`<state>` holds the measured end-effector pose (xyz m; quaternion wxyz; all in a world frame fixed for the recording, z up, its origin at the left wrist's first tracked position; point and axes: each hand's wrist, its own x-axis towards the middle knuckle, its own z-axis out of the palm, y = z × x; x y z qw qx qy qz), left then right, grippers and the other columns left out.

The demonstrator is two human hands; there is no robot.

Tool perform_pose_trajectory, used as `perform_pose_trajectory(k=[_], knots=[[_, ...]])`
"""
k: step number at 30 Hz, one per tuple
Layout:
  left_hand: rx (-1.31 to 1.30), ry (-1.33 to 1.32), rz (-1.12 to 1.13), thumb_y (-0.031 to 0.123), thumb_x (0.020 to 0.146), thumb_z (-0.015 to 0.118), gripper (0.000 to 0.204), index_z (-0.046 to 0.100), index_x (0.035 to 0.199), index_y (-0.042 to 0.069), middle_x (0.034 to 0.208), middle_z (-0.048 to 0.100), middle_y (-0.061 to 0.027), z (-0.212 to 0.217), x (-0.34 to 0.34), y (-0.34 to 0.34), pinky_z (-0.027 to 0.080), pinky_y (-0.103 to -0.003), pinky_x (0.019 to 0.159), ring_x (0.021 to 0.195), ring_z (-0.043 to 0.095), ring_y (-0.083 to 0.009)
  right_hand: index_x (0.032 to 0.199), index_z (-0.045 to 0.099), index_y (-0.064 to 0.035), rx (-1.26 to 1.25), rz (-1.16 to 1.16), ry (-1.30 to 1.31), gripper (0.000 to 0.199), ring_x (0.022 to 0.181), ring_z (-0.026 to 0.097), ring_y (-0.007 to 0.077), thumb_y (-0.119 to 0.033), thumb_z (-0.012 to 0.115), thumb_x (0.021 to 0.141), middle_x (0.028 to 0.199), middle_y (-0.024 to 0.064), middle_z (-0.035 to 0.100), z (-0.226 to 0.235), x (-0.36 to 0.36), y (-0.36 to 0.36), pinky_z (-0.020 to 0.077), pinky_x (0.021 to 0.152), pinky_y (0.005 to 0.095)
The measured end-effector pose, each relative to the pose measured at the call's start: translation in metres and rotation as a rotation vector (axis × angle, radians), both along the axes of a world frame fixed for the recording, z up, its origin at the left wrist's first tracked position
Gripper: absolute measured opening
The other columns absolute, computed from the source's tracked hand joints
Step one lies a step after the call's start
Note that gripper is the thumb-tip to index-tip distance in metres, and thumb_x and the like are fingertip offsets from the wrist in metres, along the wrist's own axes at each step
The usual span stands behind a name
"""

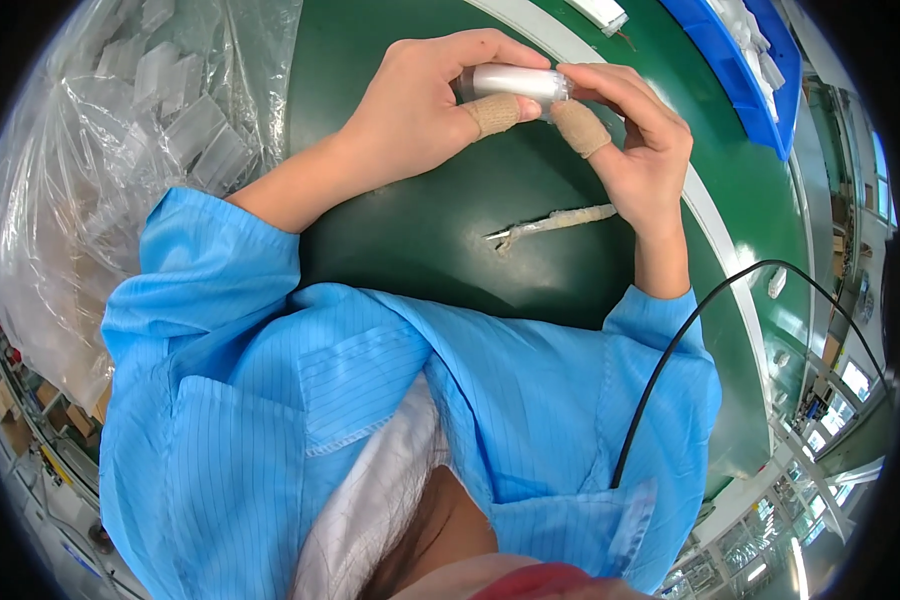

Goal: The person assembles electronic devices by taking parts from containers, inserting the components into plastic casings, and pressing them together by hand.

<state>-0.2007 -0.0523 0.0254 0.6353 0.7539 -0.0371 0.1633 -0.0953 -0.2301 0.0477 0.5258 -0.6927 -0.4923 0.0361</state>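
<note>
Hands: left hand (415,105) and right hand (638,165) both pinch one white cylinder (513,81) in a clear casing, the left with thumb below and index finger above, the right at its right end.
Cylinder: lies sideways toward the far edge of the green surface (410,240), just short of the white strip (712,222).
Labels: whether the cylinder bears any writing I cannot tell, fingers and glare covering part of it.
Finger covers: two, tan, one on the left thumb (494,115), one on the right thumb (581,128).
Tool: one, slim, metal-tipped, its handle wrapped in pale material (560,219), lying near the right wrist.
Open room: bare green between the cylinder and the blue smock (230,460), which hides the near edge; only the tool lies there.
Left edge: covered by one clear bag (45,220) holding several clear boxes (198,122), too overlapped to count.
Beyond the strip: one blue tray (760,120) of white pieces past the far right corner, and one white part with wires (598,12).
Cable: one, black (765,263), arching beside the right sleeve.
</note>
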Motion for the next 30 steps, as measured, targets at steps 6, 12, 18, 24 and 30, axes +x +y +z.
perform_pose_trajectory(k=[6, 12, 18, 24, 30], knots=[[0.061, -0.047, 0.012, 0.013, 0.081, 0.074, 0.028, 0.066, 0.107, 0.005, 0.090, 0.070, -0.0054, 0.004, -0.002, -0.002, 0.053, -0.027, 0.070, 0.079, 0.066, -0.0136, 0.108, 0.068, -0.0008, -0.109, -0.001, -0.063, 0.034, 0.093, 0.064, 0.0203, 0.002, 0.074, 0.075, 0.103, 0.0115, 0.066, 0.006, -0.001, -0.005, 0.0515, 0.084, 0.0289], [-0.063, -0.260, -0.026, 0.008, 0.080, 0.074, 0.031, 0.060, 0.107, 0.002, 0.102, 0.066, -0.0082, -0.011, 0.008, -0.003, 0.053, -0.028, 0.079, 0.088, 0.066, -0.0179, 0.132, 0.052, -0.0020, 0.100, 0.061, 0.550, 0.055, 0.115, 0.054, 0.0219, -0.042, 0.055, 0.094, 0.124, 0.0122, 0.058, 0.002, -0.004, -0.003, 0.0430, 0.098, 0.0355], [0.060, -0.923, -0.091, 0.007, 0.075, 0.077, 0.041, 0.054, 0.109, 0.004, 0.109, 0.060, -0.0114, -0.040, 0.062, 0.011, 0.047, -0.032, 0.090, 0.105, 0.058, -0.0234, 0.140, 0.035, 0.0030, 0.305, 0.284, 1.546, 0.078, 0.126, 0.046, 0.0299, -0.061, 0.034, 0.095, 0.135, 0.0172, 0.047, -0.020, -0.016, 0.007, 0.0408, 0.105, 0.0426], [0.362, -0.209, 0.019, 0.003, 0.073, 0.075, 0.035, 0.056, 0.102, 0.007, 0.112, 0.054, -0.0136, 0.024, -0.007, -0.007, 0.043, -0.034, 0.091, 0.109, 0.051, -0.0272, 0.137, 0.039, 0.0025, 0.085, 0.275, 1.052, 0.063, 0.120, 0.052, 0.0293, -0.043, 0.052, 0.095, 0.132, 0.0157, 0.051, -0.014, -0.011, 0.006, 0.0436, 0.102, 0.0405], [0.199, -0.112, -0.057, 0.002, 0.072, 0.074, 0.027, 0.057, 0.093, 0.006, 0.117, 0.051, -0.0146, 0.017, -0.007, 0.002, 0.043, -0.032, 0.091, 0.108, 0.051, -0.0244, 0.130, 0.044, 0.0019, -0.021, 0.231, 0.861, 0.072, 0.119, 0.053, 0.0225, -0.047, 0.067, 0.083, 0.125, 0.0122, 0.054, -0.019, -0.006, 0.002, 0.0447, 0.101, 0.0390]])
